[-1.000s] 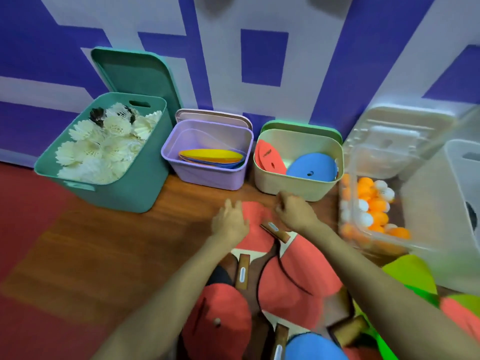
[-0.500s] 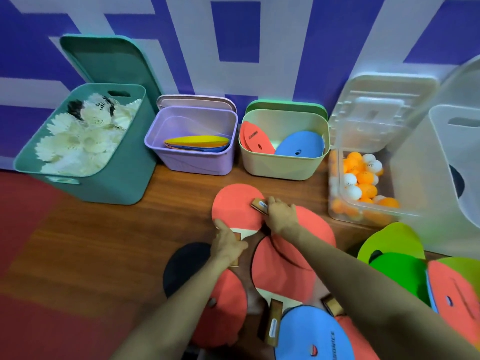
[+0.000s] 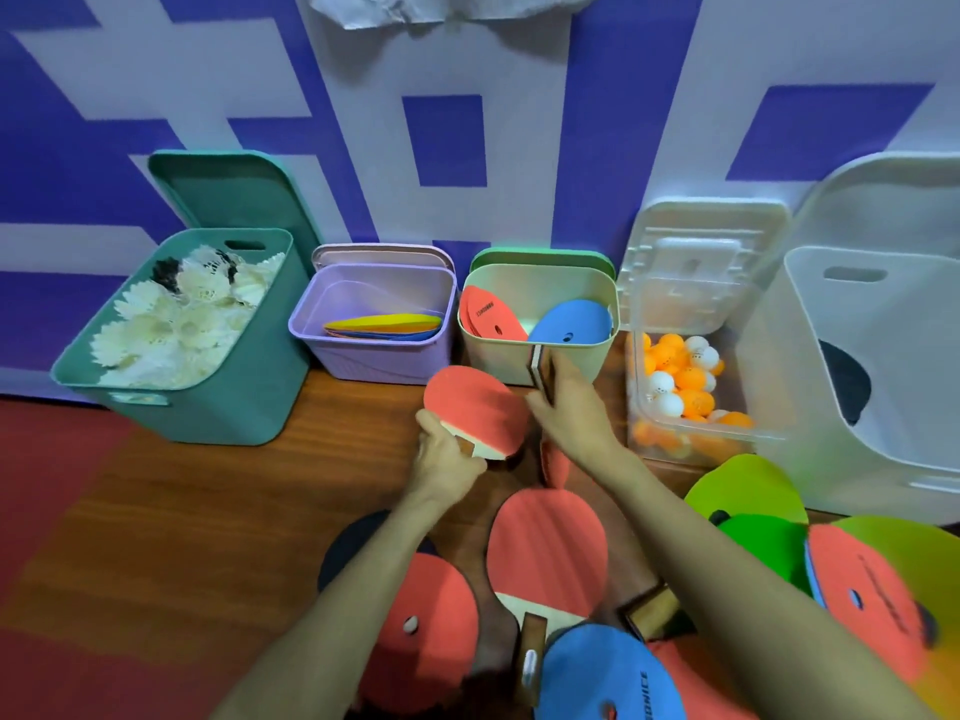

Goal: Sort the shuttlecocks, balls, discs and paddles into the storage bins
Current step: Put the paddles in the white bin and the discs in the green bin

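My left hand (image 3: 448, 459) grips the handle of a red paddle (image 3: 475, 407), lifted off the floor in front of the cream bin (image 3: 571, 361). My right hand (image 3: 569, 407) holds a second paddle by its handle (image 3: 537, 368), handle end up, its red blade (image 3: 553, 467) hanging edge-on below my wrist. The cream bin holds red and blue paddle covers. More red paddles (image 3: 548, 553) lie in a pile on the wooden floor beneath my arms.
A teal bin (image 3: 208, 407) of white shuttlecocks stands at the left, a lilac bin (image 3: 374, 358) with coloured discs beside it. A clear box (image 3: 685, 439) of orange and white balls and a large white bin (image 3: 857, 407) stand at right. Green, red and blue covers (image 3: 748, 493) lie at lower right.
Both hands have lifted their paddles off the pile and carried them up toward the cream bin. The right hand's paddle has turned on edge.
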A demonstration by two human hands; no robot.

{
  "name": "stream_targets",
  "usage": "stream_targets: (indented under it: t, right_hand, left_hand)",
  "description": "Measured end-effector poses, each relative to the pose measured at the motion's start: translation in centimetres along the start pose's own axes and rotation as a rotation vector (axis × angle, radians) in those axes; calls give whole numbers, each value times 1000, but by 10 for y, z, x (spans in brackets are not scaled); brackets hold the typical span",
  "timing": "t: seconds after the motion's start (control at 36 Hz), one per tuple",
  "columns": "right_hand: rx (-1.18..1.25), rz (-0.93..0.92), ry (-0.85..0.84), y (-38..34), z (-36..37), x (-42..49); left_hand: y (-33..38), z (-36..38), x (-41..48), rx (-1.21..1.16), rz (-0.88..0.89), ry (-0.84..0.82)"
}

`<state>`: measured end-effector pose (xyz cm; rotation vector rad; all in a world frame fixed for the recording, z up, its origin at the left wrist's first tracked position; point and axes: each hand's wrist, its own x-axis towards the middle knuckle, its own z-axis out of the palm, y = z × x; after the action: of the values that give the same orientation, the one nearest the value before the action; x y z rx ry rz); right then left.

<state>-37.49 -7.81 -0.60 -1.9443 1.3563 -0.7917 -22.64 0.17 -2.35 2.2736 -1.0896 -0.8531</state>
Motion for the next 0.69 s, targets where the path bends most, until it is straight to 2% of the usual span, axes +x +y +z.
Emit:
stream_targets:
  t: [0.19, 0.31, 0.39, 0.5, 0.69]
  right_hand:
    - [141, -187, 15, -17, -54, -17]
    - [119, -343, -9, -23, -90, -28]
    - [118, -423, 49, -28, -114, -26]
    - [142, -480, 100, -27, -131, -8]
    - [-28, -490, 147, -15, -134, 43]
  left_hand:
    - [29, -10, -21, -62, 138, 9]
    - [53, -19, -32, -93, 199, 55]
    - [74, -29, -33, -128, 229, 75]
    - [107, -39, -18, -183, 282, 98]
    - [171, -35, 25, -208, 402, 66]
